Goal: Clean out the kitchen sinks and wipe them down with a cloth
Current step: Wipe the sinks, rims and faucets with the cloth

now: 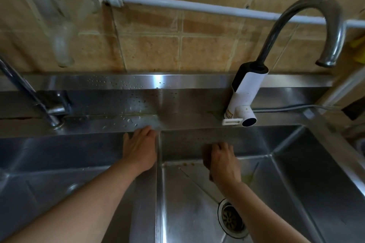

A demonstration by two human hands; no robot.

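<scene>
Nearest, the drain strainer [231, 219] sits in the floor of the right sink [296, 173]. Above it, the right hand [224, 161] curls round a brownish cloth [207, 161], pressing it against the back wall where brown specks [186, 163] lie. The left hand [141, 147] lies flat, fingers together, on the divider [158, 183] beside the left sink [59, 163]. Beyond stands the faucet [248, 92]. Wet steel looks slick; the bracing palm could slip, and loosened grime might clog the strainer.

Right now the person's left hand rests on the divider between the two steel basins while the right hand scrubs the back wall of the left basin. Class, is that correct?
One detail is wrong. The head view shows the right hand scrubbing the back wall of the right basin, not the left one. The left hand does rest on the divider.
</scene>
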